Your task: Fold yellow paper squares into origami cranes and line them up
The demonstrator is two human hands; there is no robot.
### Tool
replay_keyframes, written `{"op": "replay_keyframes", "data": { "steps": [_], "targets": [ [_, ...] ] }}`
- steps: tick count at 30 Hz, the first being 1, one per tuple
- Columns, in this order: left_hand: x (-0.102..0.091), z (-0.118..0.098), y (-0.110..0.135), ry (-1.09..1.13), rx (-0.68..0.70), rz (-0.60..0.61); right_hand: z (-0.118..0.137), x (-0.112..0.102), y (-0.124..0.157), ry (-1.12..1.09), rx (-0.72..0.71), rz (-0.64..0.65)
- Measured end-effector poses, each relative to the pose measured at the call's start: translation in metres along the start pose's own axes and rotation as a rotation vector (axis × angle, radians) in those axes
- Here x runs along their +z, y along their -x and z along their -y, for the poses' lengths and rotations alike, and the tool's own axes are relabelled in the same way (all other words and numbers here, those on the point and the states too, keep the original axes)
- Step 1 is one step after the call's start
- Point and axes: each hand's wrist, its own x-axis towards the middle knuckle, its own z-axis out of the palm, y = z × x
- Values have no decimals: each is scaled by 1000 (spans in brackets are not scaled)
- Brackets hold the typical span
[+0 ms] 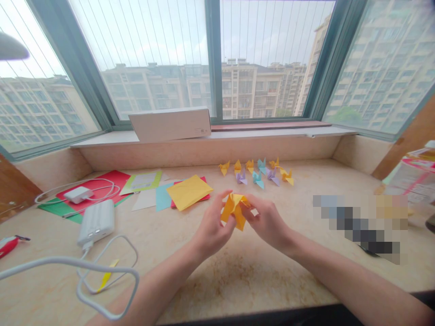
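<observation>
Between my two hands is a partly folded yellow origami paper, held above the stone counter with its flaps spread. My left hand grips its left side, the thumb pressed against the front. My right hand pinches the right edge between thumb and fingers. Beyond the hands stand several small folded paper cranes in two loose rows: yellow ones such as the crane, blue ones such as the crane, and purple ones such as the crane.
Left of my hands lie a yellow paper stack, a light blue sheet and a red sheet. A white power bank with looping cables sits nearer. A white box rests on the sill. A plastic bottle stands right.
</observation>
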Motion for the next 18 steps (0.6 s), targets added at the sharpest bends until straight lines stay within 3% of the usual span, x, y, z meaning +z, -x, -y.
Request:
{"op": "replay_keyframes", "data": {
  "steps": [5,12,18],
  "targets": [
    [0,0,-2,-32,-16,-73,0,-1,3,66,-122,-16],
    [-1,-3,-2,188,-133,-88,1,-2,6,60,-184,-7],
    [-3,-10,-1,287,-56,-64,2,-7,1,-44,-167,-96]
  ]
}}
